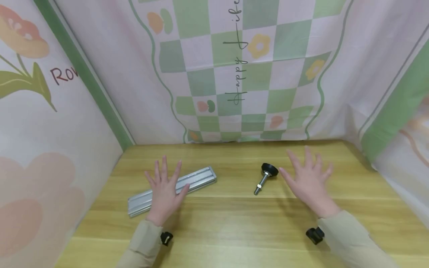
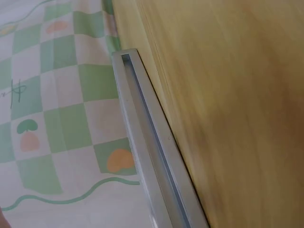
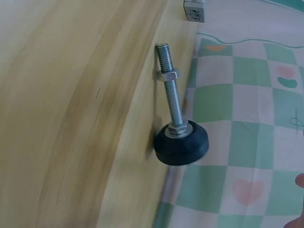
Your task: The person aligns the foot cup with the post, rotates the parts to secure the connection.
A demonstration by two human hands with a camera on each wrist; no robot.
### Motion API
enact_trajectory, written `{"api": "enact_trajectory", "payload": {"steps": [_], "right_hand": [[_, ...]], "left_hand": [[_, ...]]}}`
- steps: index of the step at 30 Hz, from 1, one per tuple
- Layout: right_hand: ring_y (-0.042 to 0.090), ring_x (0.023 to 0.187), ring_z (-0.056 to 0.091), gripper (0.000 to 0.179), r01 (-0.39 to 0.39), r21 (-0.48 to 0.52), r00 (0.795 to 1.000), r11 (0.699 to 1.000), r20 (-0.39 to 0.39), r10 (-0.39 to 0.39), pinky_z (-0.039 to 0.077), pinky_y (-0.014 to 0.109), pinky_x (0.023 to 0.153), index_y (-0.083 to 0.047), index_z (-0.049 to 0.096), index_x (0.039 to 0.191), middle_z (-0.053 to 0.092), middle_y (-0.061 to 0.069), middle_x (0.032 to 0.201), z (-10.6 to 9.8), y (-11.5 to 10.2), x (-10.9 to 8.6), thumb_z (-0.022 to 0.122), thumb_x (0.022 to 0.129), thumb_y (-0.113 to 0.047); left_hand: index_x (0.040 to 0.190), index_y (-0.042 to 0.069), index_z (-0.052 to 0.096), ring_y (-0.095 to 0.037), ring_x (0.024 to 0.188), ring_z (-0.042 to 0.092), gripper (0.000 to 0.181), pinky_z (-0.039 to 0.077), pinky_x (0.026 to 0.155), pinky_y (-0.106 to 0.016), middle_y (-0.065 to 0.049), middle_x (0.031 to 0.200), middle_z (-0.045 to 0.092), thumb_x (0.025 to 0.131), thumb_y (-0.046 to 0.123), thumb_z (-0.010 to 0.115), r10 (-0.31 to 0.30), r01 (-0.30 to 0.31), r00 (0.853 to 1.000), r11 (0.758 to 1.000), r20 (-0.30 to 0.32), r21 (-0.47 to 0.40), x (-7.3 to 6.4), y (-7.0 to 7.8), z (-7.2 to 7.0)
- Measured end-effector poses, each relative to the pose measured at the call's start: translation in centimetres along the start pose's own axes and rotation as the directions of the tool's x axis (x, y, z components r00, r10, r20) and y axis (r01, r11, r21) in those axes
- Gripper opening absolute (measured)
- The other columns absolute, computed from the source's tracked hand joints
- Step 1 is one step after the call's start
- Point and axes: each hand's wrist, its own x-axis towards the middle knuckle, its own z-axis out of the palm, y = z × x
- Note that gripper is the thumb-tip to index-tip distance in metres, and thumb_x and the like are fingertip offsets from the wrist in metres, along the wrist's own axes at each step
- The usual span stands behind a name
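My left hand (image 1: 165, 193) is spread with straight fingers over a silver aluminium profile (image 1: 197, 179), hiding part of its middle. The left wrist view shows the slot running along the profile (image 2: 151, 128). To the right, a levelling foot (image 1: 263, 180) lies on the table, its black round base toward the back and its threaded stud toward the front. In the right wrist view a hex nut sits partway along the stud of the levelling foot (image 3: 181, 145). My right hand (image 1: 309, 181), fingers fanned out, is just right of the black base and holds nothing.
Both parts lie on a wooden table (image 1: 234, 230). A curtain (image 1: 228, 82) with a green and white check hangs along the table's back edge, and printed fabric (image 1: 67, 149) closes off the left side. Each wrist wears a small black camera (image 1: 315, 235).
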Motion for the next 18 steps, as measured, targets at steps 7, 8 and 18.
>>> {"api": "enact_trajectory", "payload": {"steps": [7, 8, 18], "right_hand": [[0.065, 0.131, 0.002, 0.067, 0.029, 0.023, 0.999, 0.999, 0.029, -0.03, -0.015, 0.078, 0.096, -0.011, 0.029, 0.147, 0.001, 0.034, 0.152, 2.0, -0.2, 1.5, 0.04, 0.097, -0.053], [0.065, 0.13, 0.004, 0.066, 0.034, 0.015, 0.999, 0.999, 0.033, -0.034, -0.013, 0.079, 0.097, -0.01, 0.03, 0.146, 0.003, 0.034, 0.152, 2.4, -0.2, 1.7, 0.04, 0.096, -0.053], [0.062, 0.132, 0.007, 0.065, 0.053, -0.035, 0.994, 0.998, 0.102, -0.049, -0.007, 0.077, 0.101, -0.012, 0.03, 0.147, 0.008, 0.034, 0.151, 5.2, 0.1, 3.3, 0.044, 0.096, -0.05]], "left_hand": [[0.149, 0.019, 0.031, -0.042, 0.143, -0.011, 0.075, -0.012, 0.105, -0.071, -0.012, 0.158, -0.015, 0.093, 0.068, 0.022, 0.001, 0.0, 1.0, 1.0, 0.008, -0.008, -0.2, 0.0, -0.1], [0.149, 0.019, 0.031, -0.042, 0.143, -0.011, 0.073, -0.012, 0.105, -0.071, -0.012, 0.158, -0.015, 0.094, 0.067, 0.024, -0.002, 0.002, 1.0, 1.0, 0.009, -0.01, -0.2, 0.0, 0.0], [0.149, 0.019, 0.03, -0.044, 0.143, -0.009, 0.067, -0.011, 0.106, -0.071, -0.015, 0.158, -0.012, 0.092, 0.05, 0.048, -0.015, 0.015, 0.999, 1.0, 0.028, -0.002, 0.0, 0.2, 0.5]]}}
